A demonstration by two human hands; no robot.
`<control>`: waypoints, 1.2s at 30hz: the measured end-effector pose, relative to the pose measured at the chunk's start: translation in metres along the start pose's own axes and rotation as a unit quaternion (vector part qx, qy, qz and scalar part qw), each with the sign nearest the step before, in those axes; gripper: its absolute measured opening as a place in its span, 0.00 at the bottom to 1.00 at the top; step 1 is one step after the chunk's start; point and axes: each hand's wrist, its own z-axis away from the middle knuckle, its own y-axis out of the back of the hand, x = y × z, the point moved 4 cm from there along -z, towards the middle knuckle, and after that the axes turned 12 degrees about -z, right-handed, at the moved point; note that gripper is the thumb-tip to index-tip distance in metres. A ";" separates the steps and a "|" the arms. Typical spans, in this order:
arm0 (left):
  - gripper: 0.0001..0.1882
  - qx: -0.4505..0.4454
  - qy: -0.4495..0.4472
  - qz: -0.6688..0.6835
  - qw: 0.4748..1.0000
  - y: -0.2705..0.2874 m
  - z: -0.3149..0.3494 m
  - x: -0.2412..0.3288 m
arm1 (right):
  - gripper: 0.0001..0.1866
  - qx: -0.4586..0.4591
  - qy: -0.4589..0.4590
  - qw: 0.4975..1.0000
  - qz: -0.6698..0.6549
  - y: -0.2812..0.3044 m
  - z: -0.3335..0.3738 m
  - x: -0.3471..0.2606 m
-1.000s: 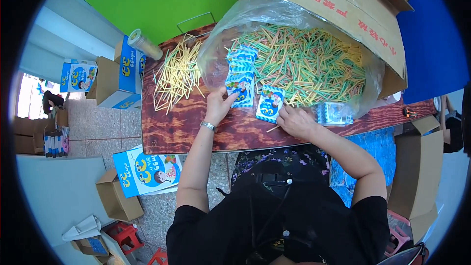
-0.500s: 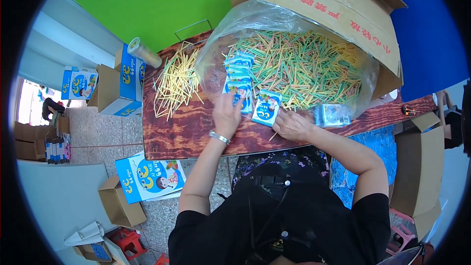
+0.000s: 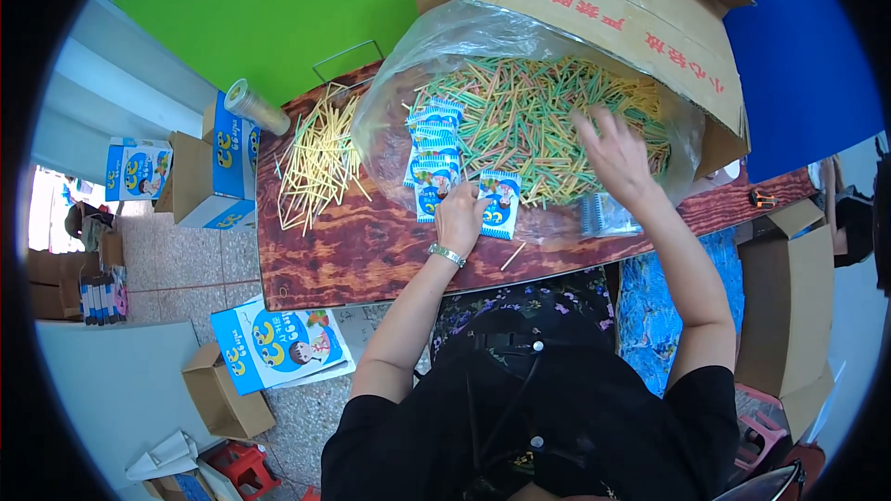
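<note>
My left hand is closed at the left edge of a blue-and-white packet lying on the wooden table; its fingertips are partly hidden. Just left of it, several similar packets overlap in a column. My right hand is over a large heap of thin green, yellow and pink sticks, fingers apart, nothing visible in them. The heap spills from a clear plastic bag in a cardboard carton tipped on its side. Beneath the right forearm lie clear-and-blue wrappers.
Pale yellow sticks lie scattered on the table's left, near a clear cylindrical tub. A single stick rests near the front edge. Blue printed boxes stand left of the table; an open carton stands right.
My right hand has left the packet and moved up and right over the stick heap, its fingers spreading. The left hand has shifted right, from the packet column to the single packet.
</note>
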 end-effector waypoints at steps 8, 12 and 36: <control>0.05 0.099 -0.047 0.002 0.994 0.012 0.002 0.012 | 0.15 -0.108 0.067 0.977 -0.169 -0.080 0.012 -0.041; 0.05 0.125 -0.093 0.093 0.983 0.023 0.004 0.016 | 0.19 -0.057 0.056 0.973 -0.215 -0.073 0.002 -0.050; 0.15 -0.130 0.032 0.287 0.949 0.034 -0.008 0.018 | 0.12 -0.133 0.111 0.877 -0.449 -0.029 -0.005 -0.057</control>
